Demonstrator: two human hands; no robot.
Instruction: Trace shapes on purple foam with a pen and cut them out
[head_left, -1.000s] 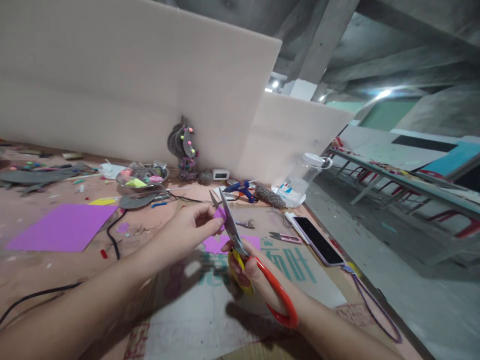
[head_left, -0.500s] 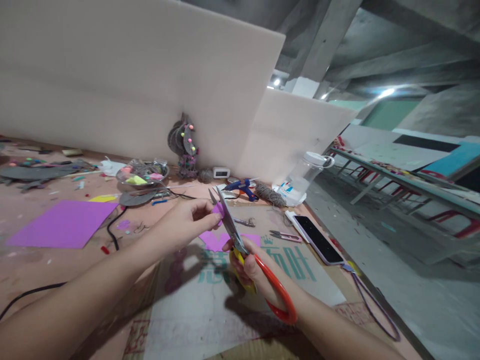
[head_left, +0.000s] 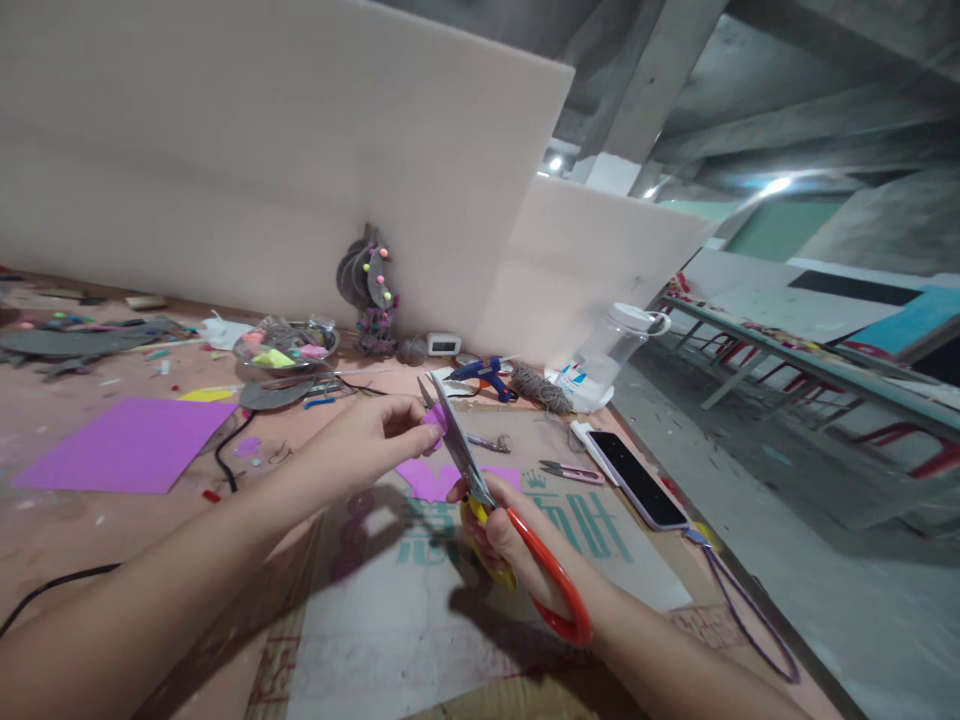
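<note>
A: What has your right grip (head_left: 529, 565) got?

B: Your fingers wrap the handles of the scissors (head_left: 466, 455). Their blades stand slightly parted, the long axis running away from you and leaning left.

A: And your left grip (head_left: 382, 430)?

B: Thumb and finger pinch a small purple piece (head_left: 433, 424). It's just left of the front blade, on the left grip's side; I can't tell how deeply it's cut.

A: Farther out?

B: Purple scraps (head_left: 421, 482) lie flat on the tabletop (head_left: 60, 530); past them, a blue glue gun (head_left: 480, 374), then the white board (head_left: 225, 150).
</note>
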